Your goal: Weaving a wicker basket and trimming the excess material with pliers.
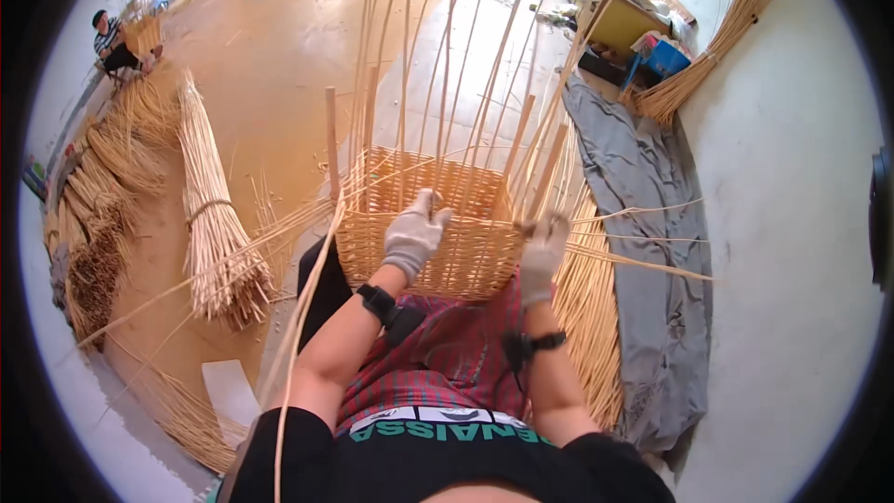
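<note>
1. Black shirt (pixel 419 461) is nearest to the camera; beyond it, red checked cloth (pixel 424 354) covers the lap.
2. At left, one tied bundle of pale rods (pixel 222 247) lies on the floor, well apart from the hands.
3. Left hand (pixel 415 231), gloved, lies against the basket's near wall, at its upper edge. Its thumb is a little apart from the bent forefinger; I cannot tell if they pinch a strand.
4. Woven basket (pixel 475 251) is at the lap, directly under the left fingers. Its longer side runs left to right across the body. It looks golden, closely woven and open on top, with tall stakes (pixel 451 47) rising from it.
5. Right hand (pixel 543 251), also gloved, is at the near right corner. Its fingers are blurred, so I cannot tell what they hold. The left hand is nearer to the wall's middle.
</note>
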`<state>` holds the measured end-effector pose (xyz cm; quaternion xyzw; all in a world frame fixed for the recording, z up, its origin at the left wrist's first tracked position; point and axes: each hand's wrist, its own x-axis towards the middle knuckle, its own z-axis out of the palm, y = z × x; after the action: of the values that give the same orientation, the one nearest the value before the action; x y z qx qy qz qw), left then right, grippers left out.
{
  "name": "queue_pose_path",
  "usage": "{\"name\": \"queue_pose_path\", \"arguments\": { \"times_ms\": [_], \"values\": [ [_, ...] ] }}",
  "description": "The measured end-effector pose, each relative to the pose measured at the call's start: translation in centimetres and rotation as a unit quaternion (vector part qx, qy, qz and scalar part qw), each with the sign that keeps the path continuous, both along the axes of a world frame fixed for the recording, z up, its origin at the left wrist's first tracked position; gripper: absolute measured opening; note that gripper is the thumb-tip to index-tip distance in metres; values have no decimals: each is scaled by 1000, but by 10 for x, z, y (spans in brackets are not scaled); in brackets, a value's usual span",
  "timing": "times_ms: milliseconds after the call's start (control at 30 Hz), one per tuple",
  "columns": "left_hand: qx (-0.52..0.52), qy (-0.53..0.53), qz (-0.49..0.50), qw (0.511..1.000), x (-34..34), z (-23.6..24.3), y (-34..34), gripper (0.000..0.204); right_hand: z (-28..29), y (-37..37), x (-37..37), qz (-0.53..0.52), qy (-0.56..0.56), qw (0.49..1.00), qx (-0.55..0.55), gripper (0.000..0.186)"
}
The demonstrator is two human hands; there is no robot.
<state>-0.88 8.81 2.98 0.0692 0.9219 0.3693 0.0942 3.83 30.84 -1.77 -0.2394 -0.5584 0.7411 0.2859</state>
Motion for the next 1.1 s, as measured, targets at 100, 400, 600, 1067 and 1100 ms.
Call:
{"name": "queue_pose_path", "arguments": {
  "times_ms": [100,400,600,1067,1100],
  "values": [
    [23,309,15,951,26,14,8,64,15,16,40,6,-58,978,199,21],
    [-243,133,-177,944,39,-6,81,71,60,17,0,-120,-18,721,683,68],
    [279,178,-163,929,47,-46,-13,44,-42,69,0,-38,1,831,556,42],
    [526,83,218,818,62,-62,-156,25,76,-264,42,375,112,674,627,19],
    [571,-4,168,804,56,-53,-174,23,80,-266,39,373,135,678,618,18]
  ]
}}
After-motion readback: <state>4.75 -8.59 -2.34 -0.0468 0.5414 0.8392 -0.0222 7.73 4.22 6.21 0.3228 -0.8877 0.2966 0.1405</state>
